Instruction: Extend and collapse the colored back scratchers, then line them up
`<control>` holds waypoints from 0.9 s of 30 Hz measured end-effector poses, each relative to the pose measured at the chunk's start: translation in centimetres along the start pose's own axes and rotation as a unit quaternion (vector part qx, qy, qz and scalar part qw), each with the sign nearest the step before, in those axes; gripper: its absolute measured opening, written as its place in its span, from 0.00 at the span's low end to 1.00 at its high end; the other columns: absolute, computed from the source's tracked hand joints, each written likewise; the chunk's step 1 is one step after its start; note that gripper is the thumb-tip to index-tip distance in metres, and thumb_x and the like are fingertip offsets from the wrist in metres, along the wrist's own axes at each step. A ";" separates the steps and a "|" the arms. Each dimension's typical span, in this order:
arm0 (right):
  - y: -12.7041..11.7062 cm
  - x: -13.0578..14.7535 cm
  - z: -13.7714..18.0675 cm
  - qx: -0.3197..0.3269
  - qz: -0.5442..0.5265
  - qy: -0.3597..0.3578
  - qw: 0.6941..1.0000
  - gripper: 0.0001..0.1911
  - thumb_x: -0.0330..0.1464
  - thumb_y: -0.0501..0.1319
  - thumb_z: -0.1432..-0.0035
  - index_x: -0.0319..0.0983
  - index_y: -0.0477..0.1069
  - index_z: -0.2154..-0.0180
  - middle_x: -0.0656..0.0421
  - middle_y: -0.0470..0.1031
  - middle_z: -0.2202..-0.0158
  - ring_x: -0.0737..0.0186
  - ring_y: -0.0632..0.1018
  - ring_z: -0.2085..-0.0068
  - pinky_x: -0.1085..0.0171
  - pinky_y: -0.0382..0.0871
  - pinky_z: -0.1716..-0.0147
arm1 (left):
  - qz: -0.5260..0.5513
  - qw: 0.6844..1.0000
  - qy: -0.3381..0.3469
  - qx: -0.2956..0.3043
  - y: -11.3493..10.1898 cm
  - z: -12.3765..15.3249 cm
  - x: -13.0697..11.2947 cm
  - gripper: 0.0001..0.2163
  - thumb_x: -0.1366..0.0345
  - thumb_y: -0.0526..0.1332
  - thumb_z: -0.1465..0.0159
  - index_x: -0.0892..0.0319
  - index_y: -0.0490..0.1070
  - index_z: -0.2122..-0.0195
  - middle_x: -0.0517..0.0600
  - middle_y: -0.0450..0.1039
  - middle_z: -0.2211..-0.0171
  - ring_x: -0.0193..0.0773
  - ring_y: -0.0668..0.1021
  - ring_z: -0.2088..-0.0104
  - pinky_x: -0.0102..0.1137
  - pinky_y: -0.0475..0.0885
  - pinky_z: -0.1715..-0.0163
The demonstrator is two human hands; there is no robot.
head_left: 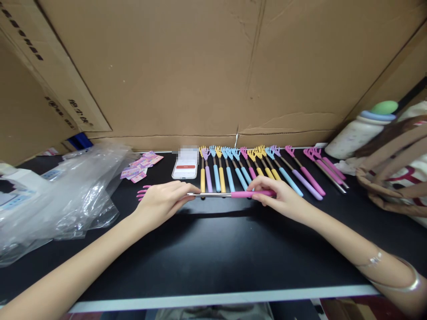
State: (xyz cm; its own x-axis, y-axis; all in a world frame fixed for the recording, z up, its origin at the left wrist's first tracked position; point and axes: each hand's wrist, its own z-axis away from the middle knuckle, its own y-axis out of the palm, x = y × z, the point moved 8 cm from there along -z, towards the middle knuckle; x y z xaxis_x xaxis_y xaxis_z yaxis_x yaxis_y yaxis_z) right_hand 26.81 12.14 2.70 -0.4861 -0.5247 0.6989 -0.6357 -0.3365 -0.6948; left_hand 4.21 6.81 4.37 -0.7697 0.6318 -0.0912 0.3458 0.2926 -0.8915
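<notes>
A pink telescopic back scratcher [245, 194] is held level above the black table, its metal rod drawn out. My left hand [163, 200] is closed round the rod's left part, and pink claw tips show beyond the knuckles. With thumb and fingers, my right hand [275, 193] grips the pink handle near its end. Behind my hands lies a row of several back scratchers [230, 173] in yellow, purple, blue and pink, claws toward the back. At the row's right end, pink ones [328, 169] have metal rods lying along their handles.
Clear plastic bags [76, 191] are piled at the left. Small pink printed cards [142, 166] and a phone [185, 164] lie at the back. A white bottle [358, 133] and a brown bag [393, 173] stand at the right. Cardboard [200, 75] walls the back.
</notes>
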 end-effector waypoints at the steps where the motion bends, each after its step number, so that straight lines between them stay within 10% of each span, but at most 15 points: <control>1: -0.1 0.1 0.0 -0.009 0.010 -0.005 1.000 0.11 0.41 0.57 0.40 0.40 0.69 0.62 0.61 0.69 0.73 0.67 0.71 0.73 0.65 0.63 0.73 | 0.008 1.000 -0.008 0.005 0.1 0.0 0.2 0.13 0.59 0.48 0.30 0.53 0.70 0.57 0.46 0.78 0.62 0.34 0.79 0.63 0.26 0.70 0.67; 19: -1.6 3.8 1.4 -0.130 0.182 -0.159 0.962 0.05 0.35 0.57 0.39 0.43 0.71 0.62 0.56 0.78 0.67 0.59 0.76 0.66 0.60 0.66 0.66 | 0.159 0.979 -0.106 0.072 1.1 0.3 1.1 0.09 0.59 0.49 0.32 0.53 0.68 0.59 0.42 0.74 0.73 0.32 0.76 0.74 0.24 0.67 0.74; 27: -1.2 2.9 1.3 -0.086 0.199 -0.135 0.967 0.07 0.36 0.55 0.37 0.44 0.71 0.60 0.58 0.78 0.66 0.61 0.78 0.67 0.64 0.67 0.68 | 0.093 0.992 -0.072 0.054 0.7 0.3 0.9 0.11 0.58 0.49 0.31 0.52 0.69 0.59 0.44 0.79 0.61 0.35 0.80 0.65 0.25 0.70 0.68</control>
State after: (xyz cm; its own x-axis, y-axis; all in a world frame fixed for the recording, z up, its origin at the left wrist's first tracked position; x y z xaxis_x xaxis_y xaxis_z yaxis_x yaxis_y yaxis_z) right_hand 26.90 10.00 5.35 -0.5535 -0.7784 0.2963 -0.5316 0.0563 -0.8452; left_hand 3.66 7.39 3.52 -0.7694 0.5569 -0.3128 0.4345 0.0974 -0.8954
